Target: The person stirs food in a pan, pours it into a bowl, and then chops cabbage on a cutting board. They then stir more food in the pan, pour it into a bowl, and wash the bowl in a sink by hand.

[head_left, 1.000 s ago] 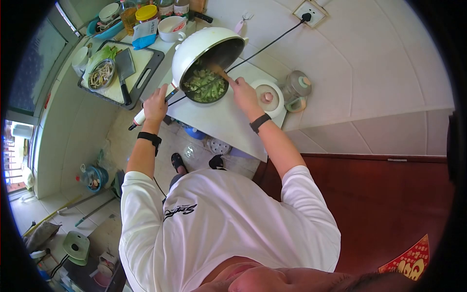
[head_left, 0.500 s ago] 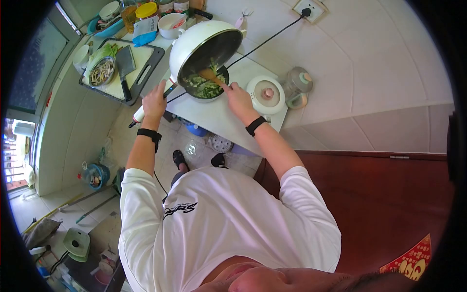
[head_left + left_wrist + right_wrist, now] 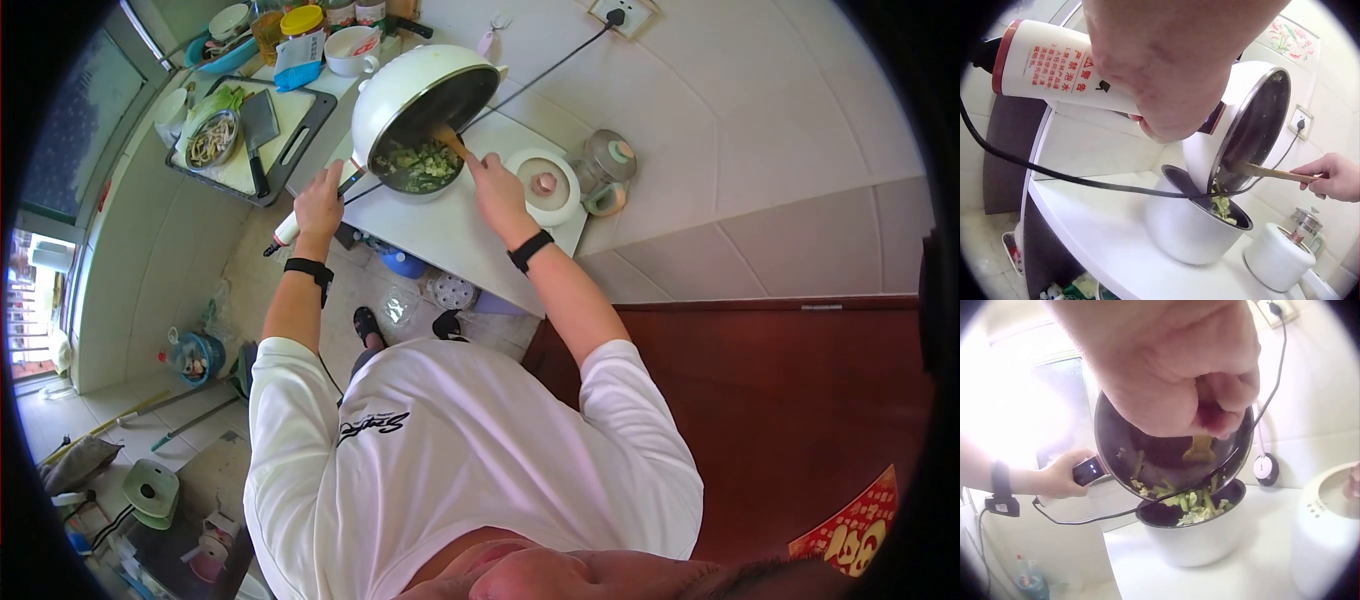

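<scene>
My left hand (image 3: 319,208) grips the white handle (image 3: 1054,65) of a white electric pot (image 3: 385,110), which is tipped on its side with its dark inside facing right. Below its rim stands a silver-grey inner pot (image 3: 1179,234) on the white counter. Chopped green vegetables (image 3: 1194,503) lie at the tipped pot's lower lip and in the inner pot. In my right hand (image 3: 502,205) is a wooden spatula (image 3: 1282,175), its blade against the tipped pot's inside. A black cord (image 3: 1110,184) crosses in front of both pots.
Right of the inner pot stand a white lidded cooker (image 3: 1279,256) and a glass jug (image 3: 608,165). On the left, a cutting board (image 3: 318,125) carries a cleaver (image 3: 259,120) and a bowl of sliced food (image 3: 212,140). A wall socket (image 3: 640,15) feeds a cord.
The spatula dipped down toward the inner pot half a second ago and is now back up inside the tipped pot. Fewer greens show at the opening than a second ago.
</scene>
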### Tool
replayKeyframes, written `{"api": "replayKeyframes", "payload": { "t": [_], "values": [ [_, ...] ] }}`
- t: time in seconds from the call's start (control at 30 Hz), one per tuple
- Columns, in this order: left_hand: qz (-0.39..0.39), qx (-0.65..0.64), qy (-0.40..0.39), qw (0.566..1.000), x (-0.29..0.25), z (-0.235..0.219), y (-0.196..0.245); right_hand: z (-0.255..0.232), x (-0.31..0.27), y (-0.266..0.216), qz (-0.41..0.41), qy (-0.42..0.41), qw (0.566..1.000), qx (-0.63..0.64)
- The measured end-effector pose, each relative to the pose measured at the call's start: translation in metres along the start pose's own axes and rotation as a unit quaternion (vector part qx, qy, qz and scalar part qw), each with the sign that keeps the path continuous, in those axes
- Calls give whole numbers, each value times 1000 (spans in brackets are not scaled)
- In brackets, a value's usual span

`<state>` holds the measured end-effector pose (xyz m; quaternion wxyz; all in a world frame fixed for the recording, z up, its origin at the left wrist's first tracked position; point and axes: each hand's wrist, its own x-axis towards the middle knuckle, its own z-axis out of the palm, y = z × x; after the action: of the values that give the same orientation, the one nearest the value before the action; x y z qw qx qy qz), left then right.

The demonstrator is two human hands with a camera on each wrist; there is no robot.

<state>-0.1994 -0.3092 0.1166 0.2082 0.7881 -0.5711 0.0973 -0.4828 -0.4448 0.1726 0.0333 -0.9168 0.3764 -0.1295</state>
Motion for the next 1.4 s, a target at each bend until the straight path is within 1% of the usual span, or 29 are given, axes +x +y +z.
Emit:
{"api": "replayKeyframes", "payload": {
  "t": [0.03, 0.07, 0.13, 0.17, 0.23, 0.27, 0.33, 0.37, 0.43, 0.47, 0.53, 0.67, 0.73, 0.83, 0.87, 0.93, 1.03, 1.07, 1.13, 1.17, 1.23, 1.27, 1.33, 1.4],
  "values": [
    [-2, 5, -3, 1000, -1, 0, 1, 6, 4, 0, 8, 36, 999, 1],
    [1, 7, -3, 1000, -2, 1, 1, 12, 3, 0, 10, 37, 999, 3],
    [-2, 7, -2, 1000, -2, 2, 0, 18, 4, 0, 34, -21, 999, 0],
    [-2, 8, -2, 1000, -2, 3, -2, 20, 1, 2, 34, -20, 999, 0],
    [0, 6, 0, 1000, -3, 6, -4, 11, -12, 6, 7, -76, 997, 6],
    [-2, 3, -4, 1000, -5, 9, -3, 6, -17, 10, 8, -80, 997, 5],
    [-13, 1, -1, 1000, -4, 7, 0, -8, -20, 11, 0, -120, 993, -7],
    [-13, 1, 0, 1000, -4, 8, 0, -10, -18, 10, 0, -120, 993, -7],
    [-24, 6, 2, 1000, -4, 11, 2, -11, -14, 9, -14, -79, 997, 18],
    [-21, 5, 0, 1000, -5, 11, 2, -8, -12, 6, -11, -79, 997, 18],
    [-20, -11, 9, 1000, -4, 9, 2, 5, -2, -5, -13, -14, 998, 62],
    [-25, 0, 8, 1000, -2, 8, 1, 30, 2, -4, -35, -20, 997, 59],
    [-25, 7, -5, 1000, -3, 11, -3, 17, -5, 0, -20, -77, 996, 31],
    [-14, -5, -1, 1000, -5, 14, -7, -3, -6, 9, -12, -107, 994, 5],
    [-14, -5, -1, 1000, -5, 14, -8, -2, -3, 8, -11, -107, 994, 6],
    [-20, -3, -11, 1000, -4, 15, -6, 3, -1, 0, -45, -19, 996, 74],
    [-28, -12, -20, 999, -2, 12, -2, 17, 0, -20, -55, 10, 993, 100],
    [-24, -11, -20, 999, -1, 12, -2, 21, -1, -19, -52, 13, 993, 100],
    [-51, -20, -39, 998, 0, 13, -2, 31, -2, -14, -58, -14, 993, 102],
    [-45, -21, -38, 998, -1, 15, -2, 33, -3, -9, -54, -10, 993, 100],
    [-41, -30, 4, 999, -1, 19, -2, 27, -3, 2, -76, -24, 994, 80],
    [-37, -33, 5, 999, 0, 22, -3, 23, -4, 10, -73, -21, 994, 77],
    [-51, -25, 3, 998, 1, 23, -3, 8, -1, 20, -68, -60, 996, -8],
    [-46, -28, 6, 999, 2, 24, -4, 1, 3, 20, -73, -46, 996, -19]
  ]
}}
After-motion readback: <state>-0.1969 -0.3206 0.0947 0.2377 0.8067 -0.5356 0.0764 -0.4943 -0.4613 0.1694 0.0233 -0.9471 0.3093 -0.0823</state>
